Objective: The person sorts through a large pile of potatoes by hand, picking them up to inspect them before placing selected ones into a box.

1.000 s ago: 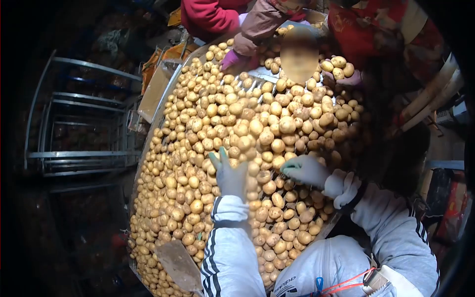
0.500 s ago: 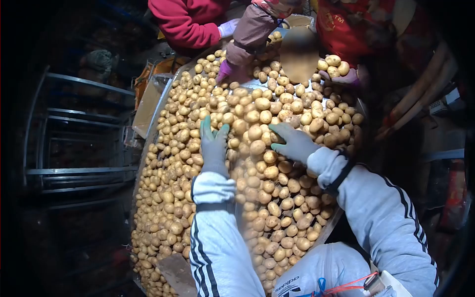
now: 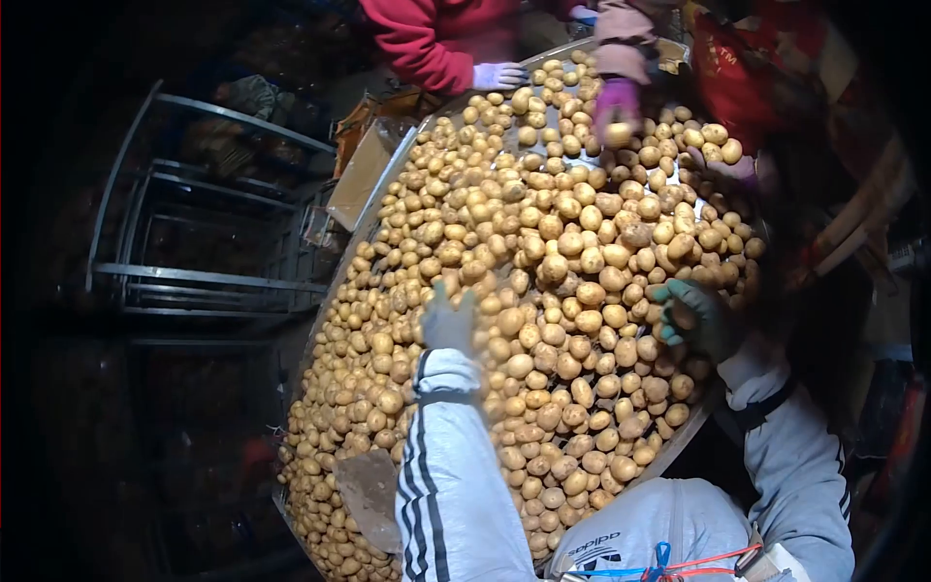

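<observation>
Two hands on heap of small round yellow-brown potatoes: grey-gloved left hand mid-heap, blurred, grip cannot tell; teal-gloved right hand at heap's right edge, fingers curled round single potato.

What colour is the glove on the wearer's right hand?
Teal green, best seen in the head view, where the right hand curls at the edge of the potatoes.

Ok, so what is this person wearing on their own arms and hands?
Both hands are gloved: the left hand in a greyish glove, blurred, the right hand in teal-green. The left sleeve is light grey with dark stripes lengthwise and a dark band by the pale cuff; the right sleeve matches, with a dark strap near the wrist.
</observation>
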